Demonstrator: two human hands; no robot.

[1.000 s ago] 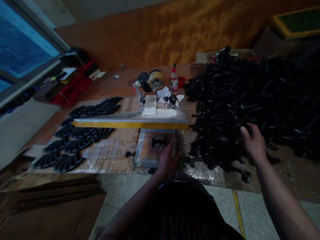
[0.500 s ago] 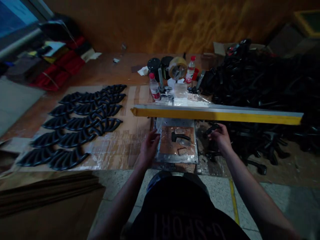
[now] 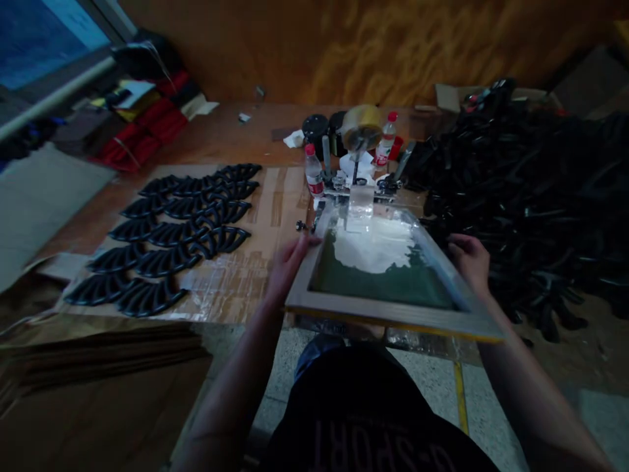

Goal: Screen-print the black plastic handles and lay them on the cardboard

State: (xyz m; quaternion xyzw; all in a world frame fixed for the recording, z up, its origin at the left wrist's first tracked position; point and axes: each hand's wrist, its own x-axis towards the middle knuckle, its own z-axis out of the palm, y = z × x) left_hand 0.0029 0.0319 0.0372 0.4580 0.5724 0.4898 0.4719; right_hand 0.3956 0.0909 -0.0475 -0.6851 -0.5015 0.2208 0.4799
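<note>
A silk-screen frame point(image 3: 393, 311) lies lowered in front of me, tilted, with white ink point(image 3: 376, 246) over its green mesh. My left hand point(image 3: 287, 265) is at the frame's left edge, fingers closed against the rim and somewhat blurred. Just beyond the frame's right side is my right hand point(image 3: 472, 259), its fingers curled in a pinch. A dark handle seems to be between them, hard to separate from the pile of black handles point(image 3: 521, 183) behind. The base plate under the screen, and the handle on it, are hidden.
Rows of black handles point(image 3: 162, 262) lie on cardboard at the left. Behind the screen stand hinge clamps point(image 3: 388, 183), a tape roll point(image 3: 362, 128), dark jars point(image 3: 314, 128) and two bottles, one at left point(image 3: 313, 172), one at right point(image 3: 386, 141). Red bundles point(image 3: 162, 118) sit far left.
The screen frame has swung down from its raised position and now covers the base plate. My left hand has come to its left edge. My right hand has moved slightly right and back.
</note>
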